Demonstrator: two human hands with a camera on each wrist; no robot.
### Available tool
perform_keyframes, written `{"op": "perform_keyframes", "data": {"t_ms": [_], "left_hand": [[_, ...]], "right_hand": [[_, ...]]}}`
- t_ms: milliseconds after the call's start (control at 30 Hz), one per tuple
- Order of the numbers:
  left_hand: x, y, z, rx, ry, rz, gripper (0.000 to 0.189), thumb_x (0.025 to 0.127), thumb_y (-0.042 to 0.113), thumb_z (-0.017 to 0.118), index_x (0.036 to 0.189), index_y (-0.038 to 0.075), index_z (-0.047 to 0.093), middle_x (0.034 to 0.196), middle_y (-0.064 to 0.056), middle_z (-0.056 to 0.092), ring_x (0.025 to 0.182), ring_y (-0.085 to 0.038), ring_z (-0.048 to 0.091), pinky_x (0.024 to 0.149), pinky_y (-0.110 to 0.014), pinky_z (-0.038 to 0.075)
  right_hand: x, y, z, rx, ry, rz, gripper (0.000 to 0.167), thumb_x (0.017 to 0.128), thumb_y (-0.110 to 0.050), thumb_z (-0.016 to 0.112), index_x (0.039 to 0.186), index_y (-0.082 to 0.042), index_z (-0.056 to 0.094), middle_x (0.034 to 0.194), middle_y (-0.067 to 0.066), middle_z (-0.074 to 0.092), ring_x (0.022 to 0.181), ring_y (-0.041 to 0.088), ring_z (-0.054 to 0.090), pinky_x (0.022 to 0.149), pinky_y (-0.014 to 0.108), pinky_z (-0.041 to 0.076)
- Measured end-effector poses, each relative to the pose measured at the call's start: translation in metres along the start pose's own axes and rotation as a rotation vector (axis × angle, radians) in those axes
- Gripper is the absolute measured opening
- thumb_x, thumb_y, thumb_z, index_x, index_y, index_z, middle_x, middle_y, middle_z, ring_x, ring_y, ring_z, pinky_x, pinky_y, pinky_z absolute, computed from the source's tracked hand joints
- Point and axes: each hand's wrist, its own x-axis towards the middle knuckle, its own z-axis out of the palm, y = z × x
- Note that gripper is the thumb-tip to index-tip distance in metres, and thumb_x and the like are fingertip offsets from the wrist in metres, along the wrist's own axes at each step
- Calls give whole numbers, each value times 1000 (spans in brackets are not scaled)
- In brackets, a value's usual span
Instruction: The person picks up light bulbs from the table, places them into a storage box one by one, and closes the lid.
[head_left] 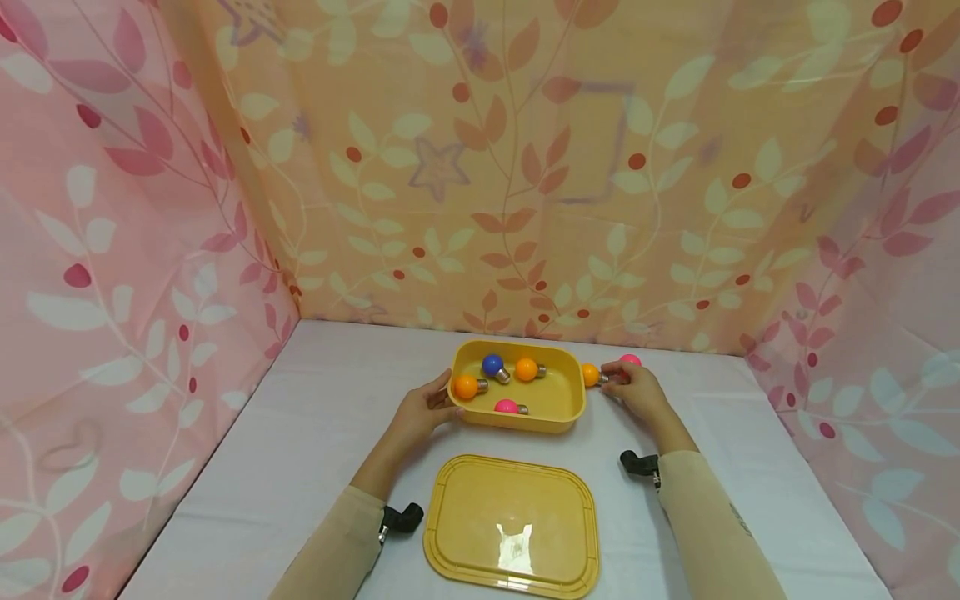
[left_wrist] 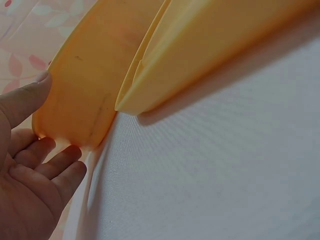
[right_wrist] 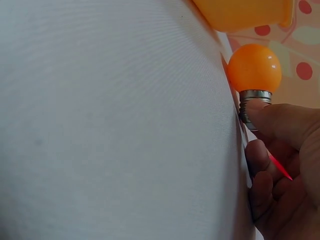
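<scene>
A yellow plastic box point(head_left: 555, 421) stands without its lid on the white table, with several small light bulbs lying inside. Among them are a blue bulb point(head_left: 492, 365), orange bulbs point(head_left: 527, 369) and a pink bulb point(head_left: 507, 407). At the box's left end my left hand point(head_left: 420, 412) holds the wall, thumb and fingers spread around the end in the left wrist view. Just outside the right end, my right hand point(head_left: 636, 390) pinches an orange bulb point(right_wrist: 255, 70) by its metal screw base. Behind that hand, another pink bulb point(head_left: 630, 360) is partly hidden.
The yellow lid point(head_left: 513, 525) lies flat on the table in front of the box, between the forearms. Black camera mounts point(head_left: 403, 518) stick out from both sleeves. Patterned cloth walls point(head_left: 525, 167) stand behind and at both sides of the table point(head_left: 322, 400).
</scene>
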Motion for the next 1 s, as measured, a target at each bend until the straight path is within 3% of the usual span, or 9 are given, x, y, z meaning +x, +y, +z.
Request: {"op": "perform_keyframes", "data": {"t_ms": [267, 500, 700, 867, 1000], "left_hand": [[0, 0, 1, 4, 11, -12, 85, 84, 21, 86, 158, 21, 42, 157, -7, 49, 136, -24, 57, 104, -34, 53], [1, 0, 0, 4, 3, -23, 87, 84, 22, 86, 158, 23, 41, 156, -6, 49, 136, -22, 56, 103, -31, 54], [-1, 0, 2, 10, 8, -26, 87, 84, 23, 86, 158, 23, 41, 156, -7, 49, 136, -23, 57, 103, -32, 54], [-1, 1, 2, 13, 3, -34, 87, 84, 23, 86, 158, 25, 41, 155, -7, 51, 135, -23, 58, 102, -33, 54], [0, 1, 0, 19, 6, -15, 86, 85, 23, 86, 158, 25, 41, 154, -7, 52, 135, -23, 58, 104, -34, 54]], "right_hand": [[1, 3, 1, -3, 16, 39, 37, 90, -23, 81, 121, -7, 70, 113, 12, 71, 99, 26, 62, 84, 29, 52], [-1, 0, 0, -15, 18, 44, 38, 91, -29, 80, 120, -8, 70, 112, 12, 70, 99, 26, 61, 80, 27, 53], [-5, -1, -3, 24, 28, 38, 38, 92, -28, 79, 122, -8, 70, 111, 12, 70, 96, 25, 61, 72, 25, 55], [-8, -3, -8, 78, 37, 42, 34, 94, -23, 76, 123, -9, 69, 105, 13, 68, 84, 27, 63, 62, 26, 56], [-8, -8, -13, 105, 58, 14, 33, 94, -22, 75, 124, -9, 68, 105, 15, 68, 81, 31, 67, 62, 29, 58]]}}
